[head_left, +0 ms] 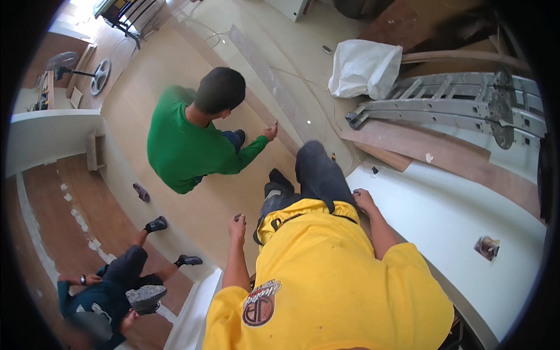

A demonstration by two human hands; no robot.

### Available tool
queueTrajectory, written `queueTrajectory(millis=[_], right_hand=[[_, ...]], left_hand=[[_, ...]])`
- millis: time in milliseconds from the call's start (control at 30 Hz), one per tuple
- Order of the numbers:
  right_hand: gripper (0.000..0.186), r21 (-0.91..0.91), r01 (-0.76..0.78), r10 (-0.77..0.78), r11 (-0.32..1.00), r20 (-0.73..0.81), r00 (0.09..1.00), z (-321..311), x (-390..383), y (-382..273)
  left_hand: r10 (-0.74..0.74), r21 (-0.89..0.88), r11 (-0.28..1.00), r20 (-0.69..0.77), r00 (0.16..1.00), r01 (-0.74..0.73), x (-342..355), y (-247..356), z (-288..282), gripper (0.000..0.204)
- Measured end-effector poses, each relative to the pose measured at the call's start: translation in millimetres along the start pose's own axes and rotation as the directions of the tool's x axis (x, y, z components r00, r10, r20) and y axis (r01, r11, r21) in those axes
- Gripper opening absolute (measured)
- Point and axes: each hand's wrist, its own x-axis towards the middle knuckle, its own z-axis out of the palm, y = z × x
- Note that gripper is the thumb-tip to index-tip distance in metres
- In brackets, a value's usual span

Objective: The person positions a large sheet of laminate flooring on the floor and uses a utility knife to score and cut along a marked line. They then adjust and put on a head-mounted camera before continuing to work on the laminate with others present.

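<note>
My left hand (237,227) hangs beside my left thigh, above the tan floor panel (221,204). Its fingers are curled closed; whether anything small sits in them is hidden. My right hand (365,202) is by my right hip, close to the dark trousers (321,172), its fingers bent inward. What it holds, if anything, is too small to make out. Neither hand touches the panel. In front of me, to the left, a person in a green long-sleeved top (186,140) crouches on it, one hand (271,130) held out low over the panel.
An aluminium folding ladder (431,108) lies at the right, beside a white sack (366,67) and wooden boards (443,157). At lower left another person in dark clothes (111,286) is near a brown wood surface (87,192). A fan (100,77) stands far left.
</note>
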Motion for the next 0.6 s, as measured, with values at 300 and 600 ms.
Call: queueTrajectory(millis=[300, 600], right_hand=[[0.034, 0.278, -0.088, 0.114, 0.956, -0.077, 0.991, -31, 30, 3], [0.022, 0.331, -0.179, 0.16, 0.926, 0.083, 0.984, -104, 173, -83]], left_hand=[[-0.009, 0.015, 1.0, 0.115, 0.993, 0.007, 4, 51, 9, 0.046], [-0.084, -0.031, 0.996, -0.029, 0.996, 0.083, 41, 128, 70, 0.038]])
